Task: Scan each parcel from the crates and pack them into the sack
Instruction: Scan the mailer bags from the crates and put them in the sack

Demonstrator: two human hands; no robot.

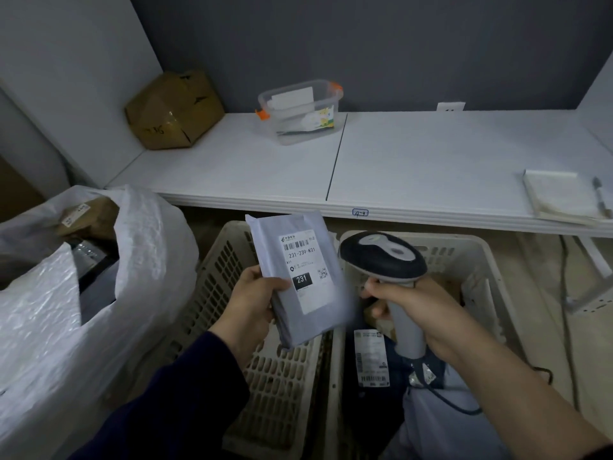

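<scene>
Here we go: my left hand [252, 300] grips a grey parcel [298, 280] by its lower left edge, thumb curled over the front and fingers behind. It sits tilted, label up, over the left crate [215, 280], just below the table's [431, 161] front edge. The label reads 231-239 K01, with a black 231 patch under it. My right hand [428, 310] is wrapped round the scanner's [384, 257] grey handle, and the dark head sits just right of the parcel, nearly touching its upper right edge, above the right crate [471, 250]. I can't tell whether a finger is on the trigger. Both crates stand side by side in front of the table's front edge. In the right crate lies a dark parcel [371, 356] with a white label, close under the scanner's handle. The white sack [49, 327] stands open just left of the left crate, with a brown box [89, 217] and darker items showing inside. On the table, a dented carton [174, 111] sits in the back left corner, a clear tub [298, 107] at the back edge near the middle, and a notepad [560, 197] with a pen [600, 197] near the right front edge.
</scene>
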